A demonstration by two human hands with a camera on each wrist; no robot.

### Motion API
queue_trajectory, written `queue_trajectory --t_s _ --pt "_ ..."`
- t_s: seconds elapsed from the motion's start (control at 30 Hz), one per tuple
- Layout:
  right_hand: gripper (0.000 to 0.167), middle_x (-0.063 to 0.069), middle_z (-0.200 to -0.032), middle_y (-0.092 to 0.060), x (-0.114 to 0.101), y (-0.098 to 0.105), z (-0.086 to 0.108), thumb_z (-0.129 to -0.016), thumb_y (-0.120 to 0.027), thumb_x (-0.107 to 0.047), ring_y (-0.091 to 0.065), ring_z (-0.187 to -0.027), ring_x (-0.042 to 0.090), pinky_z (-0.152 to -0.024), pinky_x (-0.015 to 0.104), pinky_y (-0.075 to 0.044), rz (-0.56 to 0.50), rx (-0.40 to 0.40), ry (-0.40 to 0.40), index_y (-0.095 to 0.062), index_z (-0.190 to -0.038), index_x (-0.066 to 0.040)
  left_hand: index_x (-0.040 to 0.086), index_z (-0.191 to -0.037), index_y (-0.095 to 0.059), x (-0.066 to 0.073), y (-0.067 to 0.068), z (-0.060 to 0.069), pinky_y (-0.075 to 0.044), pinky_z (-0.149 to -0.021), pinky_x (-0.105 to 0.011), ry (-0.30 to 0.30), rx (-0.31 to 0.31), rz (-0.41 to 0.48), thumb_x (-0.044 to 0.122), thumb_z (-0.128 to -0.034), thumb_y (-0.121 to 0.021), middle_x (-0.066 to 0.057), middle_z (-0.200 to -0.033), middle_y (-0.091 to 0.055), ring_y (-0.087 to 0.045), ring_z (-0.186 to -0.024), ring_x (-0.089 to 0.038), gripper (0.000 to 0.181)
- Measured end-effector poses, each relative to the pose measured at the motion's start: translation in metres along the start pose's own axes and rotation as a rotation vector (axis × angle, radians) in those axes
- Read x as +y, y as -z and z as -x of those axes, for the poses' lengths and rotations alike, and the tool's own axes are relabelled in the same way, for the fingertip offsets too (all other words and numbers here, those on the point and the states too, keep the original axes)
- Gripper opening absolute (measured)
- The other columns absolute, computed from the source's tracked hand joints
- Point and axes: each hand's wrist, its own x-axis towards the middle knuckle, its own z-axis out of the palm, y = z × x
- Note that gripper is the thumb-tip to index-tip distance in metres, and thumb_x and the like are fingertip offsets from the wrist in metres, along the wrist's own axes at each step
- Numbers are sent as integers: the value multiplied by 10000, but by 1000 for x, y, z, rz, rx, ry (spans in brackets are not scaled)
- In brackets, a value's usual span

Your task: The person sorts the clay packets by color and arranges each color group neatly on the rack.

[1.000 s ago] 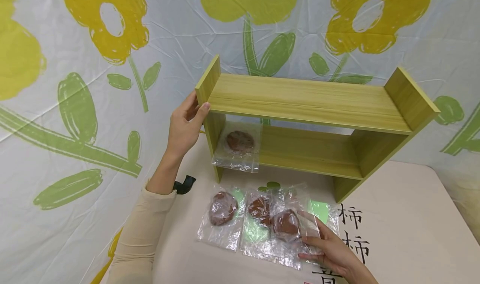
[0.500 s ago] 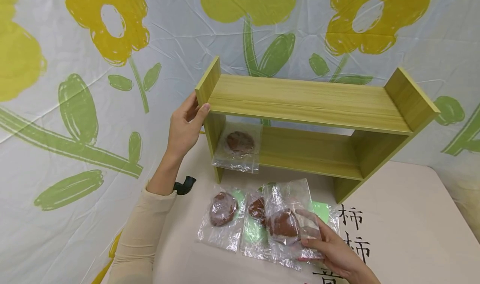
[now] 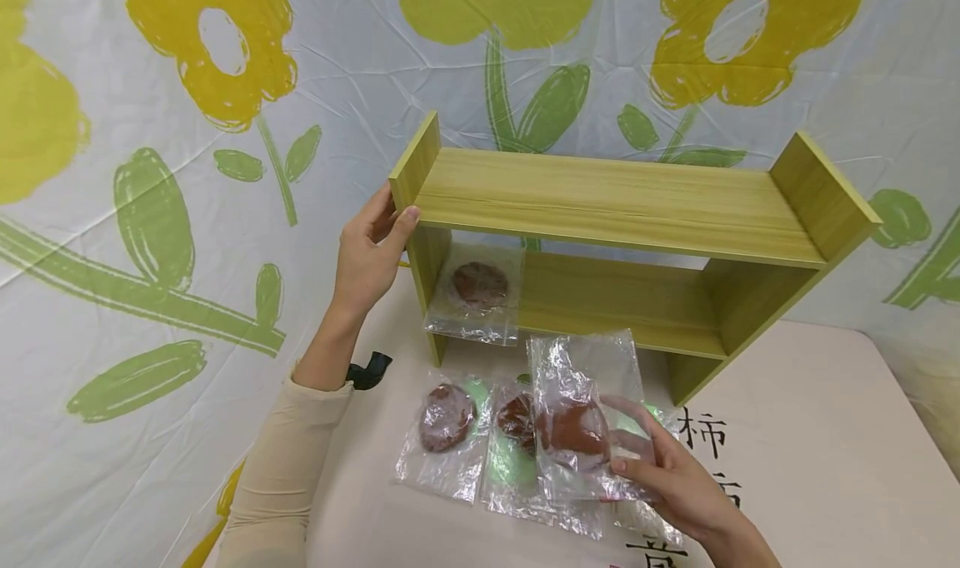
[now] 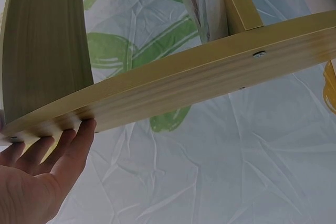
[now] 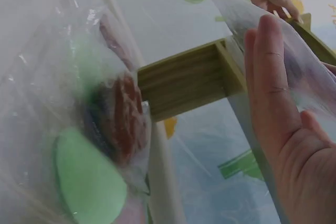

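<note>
My left hand (image 3: 369, 260) grips the upper left side panel of the wooden shelf (image 3: 615, 197). The thumb lies at the front edge; in the left wrist view several fingers (image 4: 79, 145) press the panel's outer face. My right hand (image 3: 678, 485) pinches the right side of a clear plastic bag (image 3: 585, 368) with a round reddish-brown piece inside, raised above the table. A similar bag (image 3: 480, 289) lies at the left end of the middle board, overhanging its front edge. Two more bags with brown pieces, a left bag (image 3: 442, 422) and a middle bag (image 3: 513, 476), lie below, the middle one partly covered.
Green shapes (image 5: 89, 177) show in or under the table bags. The pale tablecloth (image 3: 810, 435) bears black characters (image 3: 701, 426). A flower-printed cloth (image 3: 360, 93) hangs behind the shelf. A small dark object (image 3: 369, 371) is beside my left wrist.
My right hand has lifted its bag from the pile; the bag's top now overlaps the shelf's middle board in the head view. The left hand has stayed on the shelf panel.
</note>
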Motion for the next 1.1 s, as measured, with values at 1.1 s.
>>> queue_trajectory --t_s 1.1 --pt "215 145 -1203 -585 -12 -8 -67 -1037 -436 64 -632 -1117 244 -1026 387 -454 -400 352 -29 -566 -1200 13 43 -1494 -469 -4 1 0 -538 -891 -315 5 -5 10 72 -1011 -594 -122 -1403 -576 -564 -1269 -223 500"
